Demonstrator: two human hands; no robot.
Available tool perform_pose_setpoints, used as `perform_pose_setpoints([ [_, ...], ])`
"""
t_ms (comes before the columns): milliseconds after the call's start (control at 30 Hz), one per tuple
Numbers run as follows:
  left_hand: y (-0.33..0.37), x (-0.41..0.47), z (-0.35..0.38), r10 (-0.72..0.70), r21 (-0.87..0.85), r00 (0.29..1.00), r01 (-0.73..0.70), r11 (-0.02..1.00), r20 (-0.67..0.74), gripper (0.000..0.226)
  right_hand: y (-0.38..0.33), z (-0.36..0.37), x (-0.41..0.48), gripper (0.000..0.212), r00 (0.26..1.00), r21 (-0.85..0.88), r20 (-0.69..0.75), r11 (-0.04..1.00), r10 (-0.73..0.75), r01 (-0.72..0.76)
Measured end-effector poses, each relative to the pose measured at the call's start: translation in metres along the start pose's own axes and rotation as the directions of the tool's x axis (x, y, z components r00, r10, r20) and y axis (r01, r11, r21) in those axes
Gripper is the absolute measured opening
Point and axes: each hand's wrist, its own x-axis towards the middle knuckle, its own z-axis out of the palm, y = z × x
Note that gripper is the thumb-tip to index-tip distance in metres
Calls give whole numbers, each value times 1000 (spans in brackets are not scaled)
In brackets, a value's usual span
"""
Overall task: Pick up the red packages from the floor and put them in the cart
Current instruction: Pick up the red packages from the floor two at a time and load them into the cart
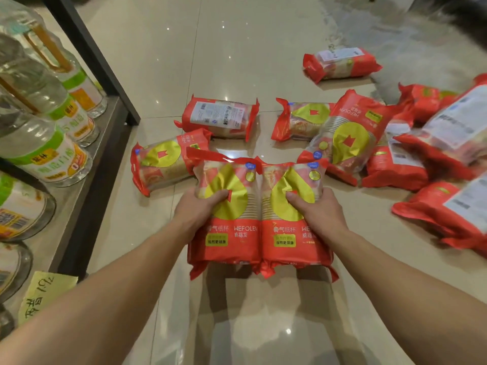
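I hold two red packages of paper cups side by side above the floor. My left hand (196, 206) grips the left red package (229, 233) and my right hand (320, 210) grips the right red package (288, 238). Several more red packages lie on the tiled floor beyond: one at the left (163, 162), one label-up behind it (220, 118), one in the middle (300, 121), one leaning upright (347, 138), one far back (340, 64), and a heap at the right (445, 143). No cart is in view.
A dark metal shelf (100, 133) runs along the left with large clear bottles (44, 151) bearing green and orange labels. A yellow handwritten price tag (44, 293) hangs at its edge. Glossy beige floor tiles (250, 325) spread below my arms.
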Motion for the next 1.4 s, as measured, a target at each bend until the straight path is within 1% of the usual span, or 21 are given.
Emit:
perform_pose_setpoints([
  [33,12,1,-1,35,-7,999,-35,999,14,58,-5,-9,0,82,999,21,-25,1000,-19,19],
  [67,25,2,-2,59,-16,998,-58,998,20,61,-12,-19,-2,79,998,37,-54,999,-32,34],
  [100,40,-1,-3,81,-24,996,-80,997,31,69,-20,-32,-5,77,996,54,-83,997,-45,50],
  [167,69,-13,-2,117,-31,992,-115,993,56,80,-35,-60,-14,81,989,92,-136,993,-57,70],
  [200,84,-24,-2,132,-30,989,-130,991,73,76,-46,-77,-23,83,986,107,-154,991,-62,79],
  [267,119,-54,-2,156,-38,981,-153,988,115,59,-70,-113,-43,87,981,117,-181,989,-74,96],
  [333,161,-91,-5,182,-42,973,-178,983,140,48,-104,-155,-70,82,974,126,-214,987,-70,99],
  [367,185,-113,-10,190,-45,971,-185,982,144,47,-124,-177,-85,76,970,136,-233,985,-68,102],
  [433,239,-159,-22,212,-59,963,-205,977,165,61,-167,-224,-121,65,963,164,-265,982,-46,92],
  [467,268,-184,-29,218,-68,960,-209,976,176,65,-190,-248,-141,65,959,172,-281,981,-39,90],
  [500,300,-212,-37,227,-76,956,-217,973,184,64,-213,-273,-162,67,954,186,-299,978,-32,91],
  [600,394,-301,-61,263,-74,941,-253,965,212,50,-288,-355,-229,69,941,224,-337,970,-14,95],
  [733,509,-426,-91,321,-70,915,-313,947,246,43,-382,-468,-327,71,916,235,-402,967,4,98],
  [800,556,-482,-101,347,-75,898,-340,937,269,48,-418,-520,-373,70,907,256,-422,959,1,118],
  [933,636,-578,-113,398,-34,857,-411,911,326,75,-470,-605,-457,76,860,258,-511,956,12,140],
  [1067,693,-650,-106,464,-45,785,-491,870,410,80,-491,-667,-528,79,784,305,-618,938,65,163],
  [1133,710,-677,-97,488,-48,738,-530,847,466,76,-491,-686,-556,84,741,310,-665,936,89,165],
  [1200,720,-704,-86,507,-67,677,-564,823,534,71,-485,-703,-586,86,697,306,-709,937,105,170],
  [1267,728,-729,-74,536,-75,604,-619,782,590,74,-479,-712,-618,90,641,327,-751,933,158,152],
  [1333,735,-757,-63,530,-84,530,-650,755,662,73,-470,-719,-655,84,563,353,-797,925,220,139],
  [1400,738,-786,-52,506,-97,450,-669,737,736,63,-461,-723,-694,77,485,377,-831,917,272,133],
])
